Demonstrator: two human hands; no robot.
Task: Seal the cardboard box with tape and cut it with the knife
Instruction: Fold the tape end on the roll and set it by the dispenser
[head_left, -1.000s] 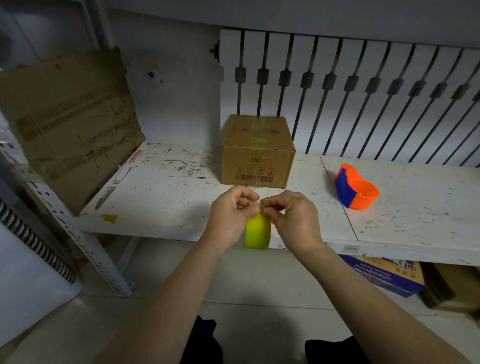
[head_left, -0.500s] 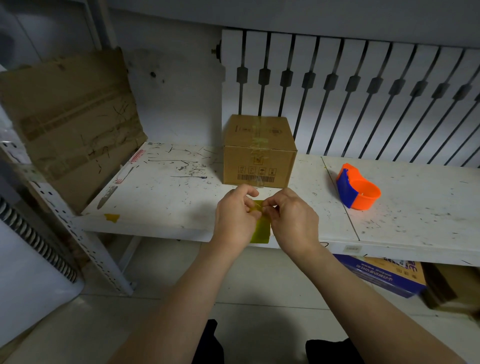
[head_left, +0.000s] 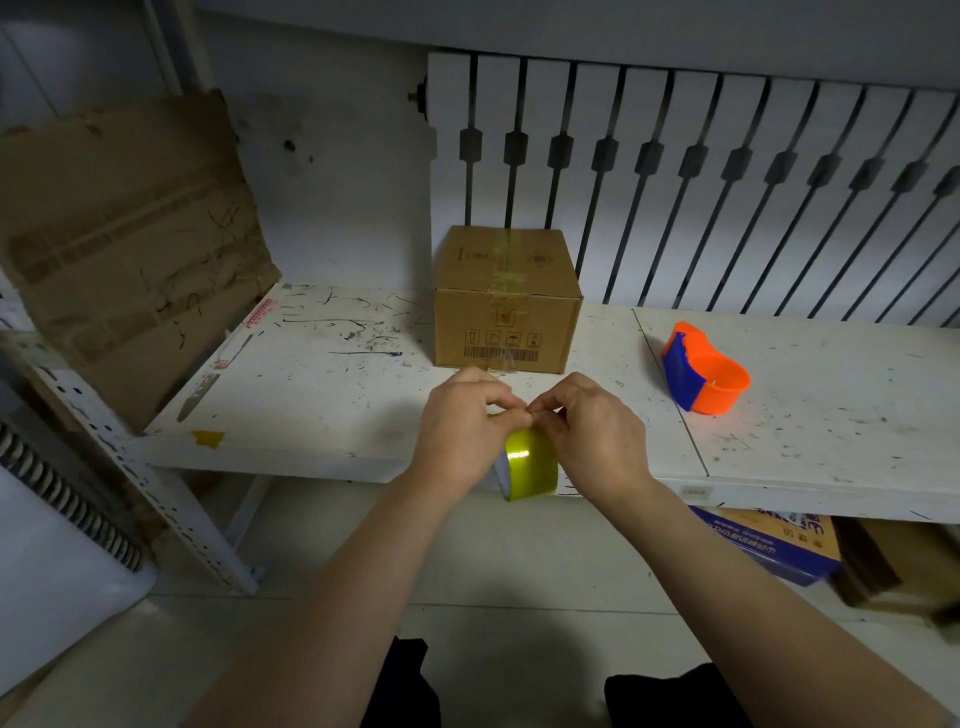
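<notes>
A small closed cardboard box (head_left: 506, 301) stands on the white shelf (head_left: 311, 400), against the radiator, with old clear tape down its middle. In front of it, over the shelf's front edge, both hands hold a yellow-green roll of tape (head_left: 530, 462). My left hand (head_left: 462, 426) and my right hand (head_left: 592, 431) pinch at the roll's top, fingertips touching each other. The roll hangs below the fingers, tilted. An orange and blue tape dispenser (head_left: 704, 374) lies on the shelf to the right. No knife shows.
A worn cardboard sheet (head_left: 124, 244) leans at the shelf's left end. A white radiator (head_left: 701, 176) runs behind the shelf. Under the shelf at the right sit a blue printed box (head_left: 769, 543) and a brown box (head_left: 904, 566). A yellow tape scrap (head_left: 208, 437) sticks near the front left edge.
Both hands stayed together at the roll's top. The roll has turned and tilted under the fingers, showing more of its shiny face now.
</notes>
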